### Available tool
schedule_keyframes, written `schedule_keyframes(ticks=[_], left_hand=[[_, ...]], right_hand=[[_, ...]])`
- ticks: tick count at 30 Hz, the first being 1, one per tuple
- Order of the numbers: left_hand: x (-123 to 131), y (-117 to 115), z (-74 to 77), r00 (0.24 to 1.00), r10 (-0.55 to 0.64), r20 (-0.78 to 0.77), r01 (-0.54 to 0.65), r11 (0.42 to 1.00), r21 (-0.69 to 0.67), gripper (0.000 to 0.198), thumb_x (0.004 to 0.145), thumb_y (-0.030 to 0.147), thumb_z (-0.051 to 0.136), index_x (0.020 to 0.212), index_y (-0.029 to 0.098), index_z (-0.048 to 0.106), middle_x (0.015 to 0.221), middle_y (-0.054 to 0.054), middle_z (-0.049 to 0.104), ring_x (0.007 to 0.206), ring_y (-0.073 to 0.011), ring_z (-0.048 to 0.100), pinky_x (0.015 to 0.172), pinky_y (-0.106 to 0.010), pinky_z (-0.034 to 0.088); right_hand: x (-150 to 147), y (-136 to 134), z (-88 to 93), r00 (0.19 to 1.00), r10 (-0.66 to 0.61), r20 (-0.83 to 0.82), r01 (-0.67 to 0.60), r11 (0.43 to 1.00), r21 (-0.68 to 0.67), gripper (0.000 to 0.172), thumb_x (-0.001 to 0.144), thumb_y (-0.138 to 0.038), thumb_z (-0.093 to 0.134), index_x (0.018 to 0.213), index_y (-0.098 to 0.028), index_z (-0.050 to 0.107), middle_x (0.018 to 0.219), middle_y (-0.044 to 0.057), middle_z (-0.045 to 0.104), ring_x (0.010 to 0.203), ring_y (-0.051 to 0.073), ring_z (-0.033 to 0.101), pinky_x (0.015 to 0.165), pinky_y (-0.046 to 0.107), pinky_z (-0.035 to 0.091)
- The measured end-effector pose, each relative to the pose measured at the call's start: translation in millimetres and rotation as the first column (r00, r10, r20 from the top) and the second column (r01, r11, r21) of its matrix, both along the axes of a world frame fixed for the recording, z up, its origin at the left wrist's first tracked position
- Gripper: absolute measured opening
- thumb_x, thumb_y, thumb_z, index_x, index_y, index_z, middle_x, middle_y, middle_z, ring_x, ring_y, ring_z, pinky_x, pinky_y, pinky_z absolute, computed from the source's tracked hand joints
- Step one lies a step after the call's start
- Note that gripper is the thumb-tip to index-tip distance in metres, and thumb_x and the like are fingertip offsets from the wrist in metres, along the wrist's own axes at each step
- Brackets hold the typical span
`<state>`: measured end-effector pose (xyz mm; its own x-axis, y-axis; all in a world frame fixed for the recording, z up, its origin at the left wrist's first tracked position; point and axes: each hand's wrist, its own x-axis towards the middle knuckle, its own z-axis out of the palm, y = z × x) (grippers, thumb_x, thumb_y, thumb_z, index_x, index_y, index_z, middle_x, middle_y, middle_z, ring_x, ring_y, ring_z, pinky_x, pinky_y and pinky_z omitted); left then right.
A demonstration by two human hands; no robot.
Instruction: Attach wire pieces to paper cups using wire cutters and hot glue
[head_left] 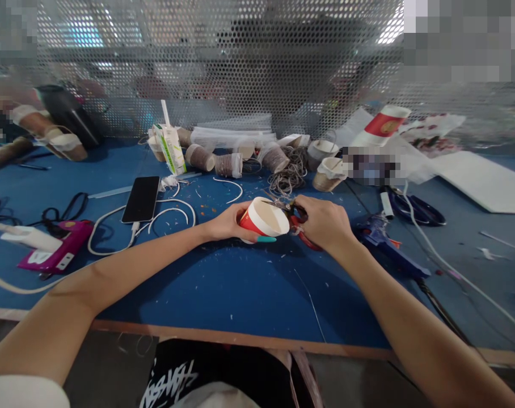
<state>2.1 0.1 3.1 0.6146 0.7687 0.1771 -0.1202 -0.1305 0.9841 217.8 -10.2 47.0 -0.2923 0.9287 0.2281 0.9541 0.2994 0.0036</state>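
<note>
My left hand (227, 222) is wrapped round a red and white paper cup (264, 218), tilted with its mouth toward me, just above the blue table (223, 294). My right hand (323, 222) grips red-handled scissors (298, 218), and their blades reach over the cup's rim. Both hands meet at the middle of the table.
Behind the hands lie several twine-wrapped cups (229, 164), a coil of twine (288, 175), a small carton (171, 148) and a phone (141, 198) on a white cable. A pink tool (55, 255) lies left, a blue glue gun (387, 246) right. A perforated screen (240, 68) backs the table.
</note>
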Motion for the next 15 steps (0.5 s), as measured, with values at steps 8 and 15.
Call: schedule_keyframes(ticks=[8, 15], left_hand=[[-1.1, -1.5, 0.3, 0.999, -0.025, -0.037, 0.023, 0.999, -0.049, 0.061, 0.053, 0.026, 0.084, 0.109, 0.014, 0.062, 0.106, -0.011, 0.069, 0.098, -0.0245, 0.063, 0.092, -0.041, 0.050], [-0.6, -5.0, 2.6, 0.999, -0.035, -0.012, 0.034, 0.992, -0.123, 0.061, 0.054, 0.021, 0.083, 0.111, 0.013, 0.061, 0.102, -0.009, 0.070, 0.092, -0.0205, 0.064, 0.088, -0.037, 0.051]], right_hand=[[0.4, -0.6, -3.0, 0.999, 0.037, 0.032, -0.035, 0.998, -0.056, 0.011, 0.068, -0.017, 0.046, 0.069, -0.019, 0.056, 0.078, 0.007, 0.070, 0.067, 0.018, 0.056, 0.051, 0.026, 0.020], [0.5, -1.0, -2.3, 0.997, 0.049, 0.064, -0.045, 0.996, -0.071, 0.015, 0.066, -0.014, 0.045, 0.073, -0.019, 0.058, 0.080, 0.007, 0.071, 0.071, 0.019, 0.059, 0.052, 0.026, 0.021]])
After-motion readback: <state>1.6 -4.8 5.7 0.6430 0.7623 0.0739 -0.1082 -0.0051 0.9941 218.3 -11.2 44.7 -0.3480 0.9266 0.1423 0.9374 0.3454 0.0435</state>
